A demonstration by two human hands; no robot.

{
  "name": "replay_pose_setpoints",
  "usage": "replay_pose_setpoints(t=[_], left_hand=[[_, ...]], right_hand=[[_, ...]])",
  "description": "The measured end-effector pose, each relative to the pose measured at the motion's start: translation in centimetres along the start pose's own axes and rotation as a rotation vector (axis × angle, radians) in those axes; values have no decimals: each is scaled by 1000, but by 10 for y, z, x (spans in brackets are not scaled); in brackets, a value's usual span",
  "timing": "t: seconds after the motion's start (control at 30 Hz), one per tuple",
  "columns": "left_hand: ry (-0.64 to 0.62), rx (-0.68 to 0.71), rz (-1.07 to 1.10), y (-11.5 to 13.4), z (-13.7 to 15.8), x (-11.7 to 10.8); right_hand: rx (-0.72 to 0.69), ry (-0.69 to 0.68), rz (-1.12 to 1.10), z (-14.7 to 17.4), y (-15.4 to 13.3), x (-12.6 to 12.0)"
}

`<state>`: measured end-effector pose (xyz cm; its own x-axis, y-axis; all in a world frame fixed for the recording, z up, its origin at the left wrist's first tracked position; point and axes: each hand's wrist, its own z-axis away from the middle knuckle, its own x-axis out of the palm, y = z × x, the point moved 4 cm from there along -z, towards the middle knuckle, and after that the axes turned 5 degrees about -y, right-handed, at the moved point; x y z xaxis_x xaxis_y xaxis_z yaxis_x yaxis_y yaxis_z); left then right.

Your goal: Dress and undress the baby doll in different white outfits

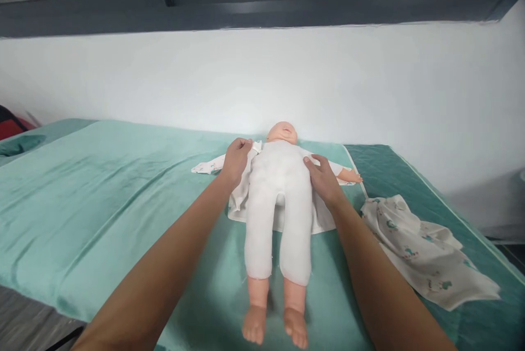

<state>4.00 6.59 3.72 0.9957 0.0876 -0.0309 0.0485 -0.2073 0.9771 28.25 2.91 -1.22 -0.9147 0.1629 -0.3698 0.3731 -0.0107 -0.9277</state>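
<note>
A baby doll (281,176) with a white cloth body lies on its back, feet toward me. Under it a white baby shirt (238,206) is spread open, its printed sleeves out to both sides. The doll's plastic hand (350,176) pokes out of the right sleeve; the left sleeve lies flat. My left hand (238,159) is closed on the shirt's edge near the doll's shoulder. Against the doll's side at the right rests my right hand (322,176), thumb apart from the fingers; whether it grips any cloth there I cannot tell.
Printed white baby clothing (426,252) lies crumpled to the right. A green sheet (102,192) covers the bed, which stands against a white wall (184,83). A dark window frame (287,9) runs above. Something red and black (12,124) is at the far left.
</note>
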Motion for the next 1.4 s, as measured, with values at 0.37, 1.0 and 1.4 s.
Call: replay_pose_setpoints(t=[0.37,1.0,1.4], left_hand=[[-78,88,-357,37,0,2],[-323,-19,-1388,44,31,-11],[28,-73,-798,36,-25,-25]], right_hand=[[-230,-191,-83,9,-12,28],[-203,-144,-152,5,-4,32],[-160,-115,-157,7,-9,32]])
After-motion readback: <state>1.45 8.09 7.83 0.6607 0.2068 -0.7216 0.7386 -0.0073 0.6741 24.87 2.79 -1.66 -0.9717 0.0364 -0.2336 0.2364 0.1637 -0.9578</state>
